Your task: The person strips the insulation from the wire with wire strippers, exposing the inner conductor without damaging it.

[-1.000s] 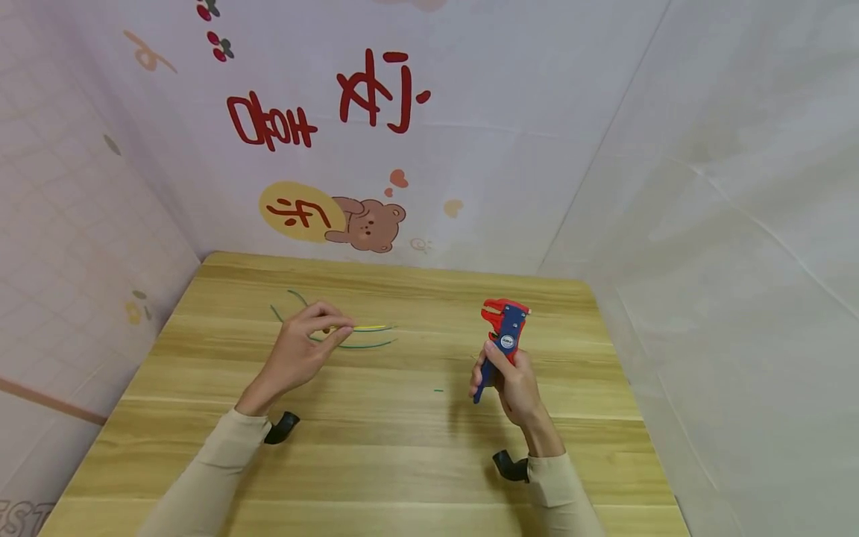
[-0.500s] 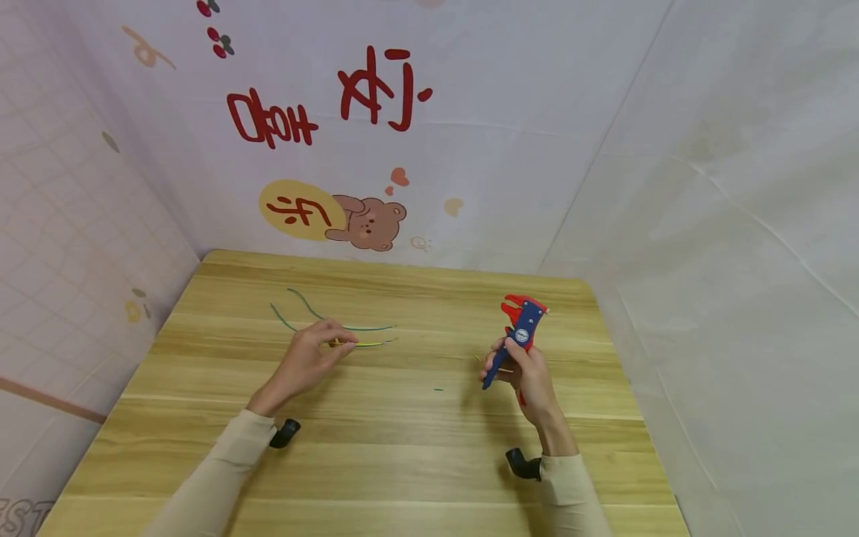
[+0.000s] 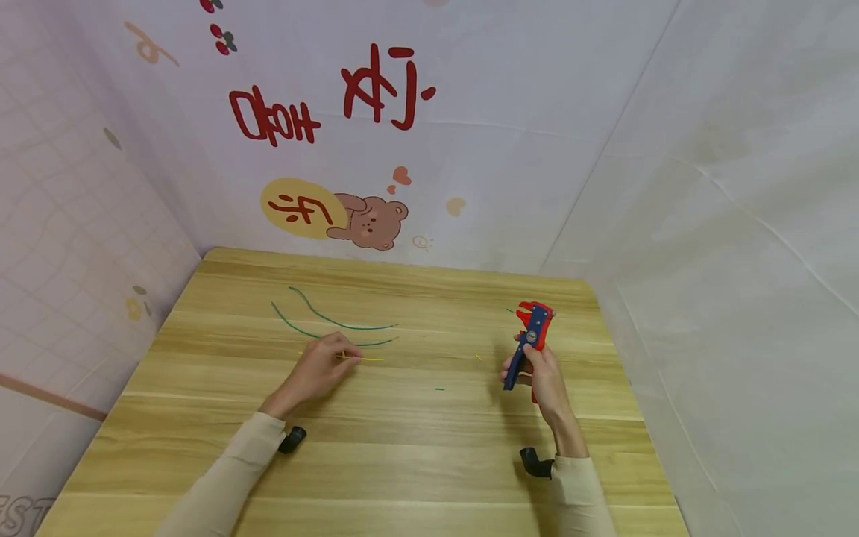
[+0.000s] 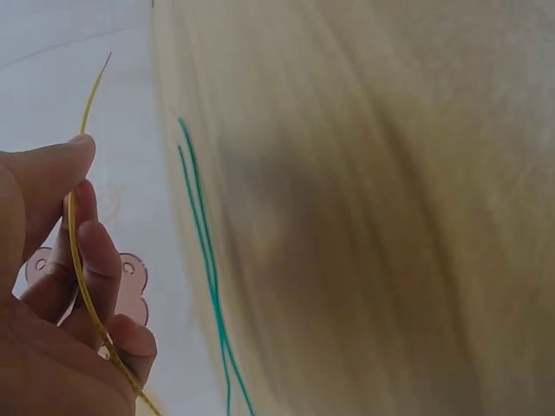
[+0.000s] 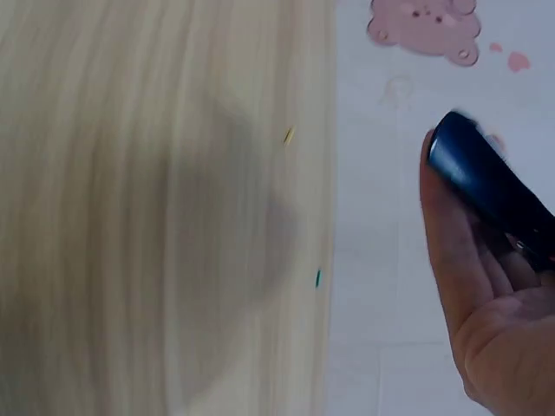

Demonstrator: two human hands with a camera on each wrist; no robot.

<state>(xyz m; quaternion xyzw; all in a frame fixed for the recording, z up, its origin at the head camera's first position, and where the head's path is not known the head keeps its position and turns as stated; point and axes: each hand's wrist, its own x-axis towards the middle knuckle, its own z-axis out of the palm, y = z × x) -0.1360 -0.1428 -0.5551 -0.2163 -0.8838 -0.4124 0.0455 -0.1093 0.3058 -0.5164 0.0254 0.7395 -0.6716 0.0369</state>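
My left hand (image 3: 321, 371) pinches a thin yellow wire (image 3: 373, 359) between thumb and fingers, just in front of two green wires. In the left wrist view, this yellow wire (image 4: 88, 299) runs across the palm and ends in a bare tip above the thumb. One green wire (image 3: 365, 328) lies curved on the table, with another green wire (image 3: 377, 344) nearer the hand. On the right, my right hand (image 3: 552, 388) grips a red and blue wire stripper (image 3: 535, 325) by its handles, its red jaws pointing away from me. The right wrist view shows only its dark blue handle (image 5: 486, 178).
Small insulation scraps lie on the wooden table (image 3: 403, 462): a yellow scrap (image 3: 479, 357), a green scrap (image 3: 439, 388) and another green scrap (image 3: 509, 310) by the stripper's jaws. White printed walls (image 3: 496, 134) stand behind and at both sides.
My left hand has drawn the yellow wire toward me, away from beside the green wires. My right hand has shifted to the right with the wire stripper, uncovering the yellow scrap.
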